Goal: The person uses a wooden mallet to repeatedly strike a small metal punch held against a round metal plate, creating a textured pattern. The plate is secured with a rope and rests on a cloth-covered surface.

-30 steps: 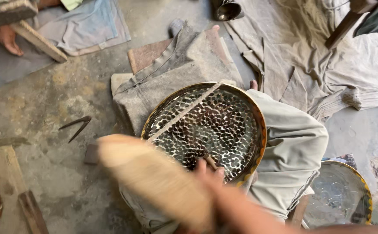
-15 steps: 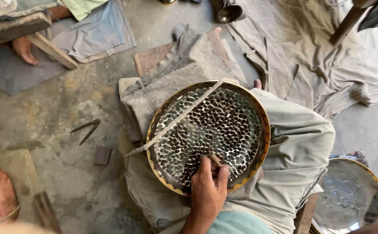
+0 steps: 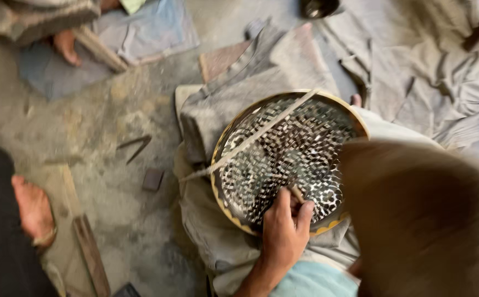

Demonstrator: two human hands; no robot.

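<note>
The left hand (image 3: 284, 234) grips a small punch tool (image 3: 296, 193) on the patterned metal tray (image 3: 283, 159); the right hand's grip I cannot tell

**Hand working a patterned round tray**

The left hand (image 3: 284, 234) is gripping a thin tool (image 3: 296, 192), its tip touching the round brass tray (image 3: 289, 159) near the tray's lower rim. A thin stick (image 3: 250, 137) is lying slantwise across the tray. The tray is resting on grey cloth (image 3: 239, 115). A large blurred brown shape (image 3: 421, 214) is covering the tray's right edge. Left of the tray, a bare foot (image 3: 33, 212) is resting on the concrete floor (image 3: 118, 110).
</note>
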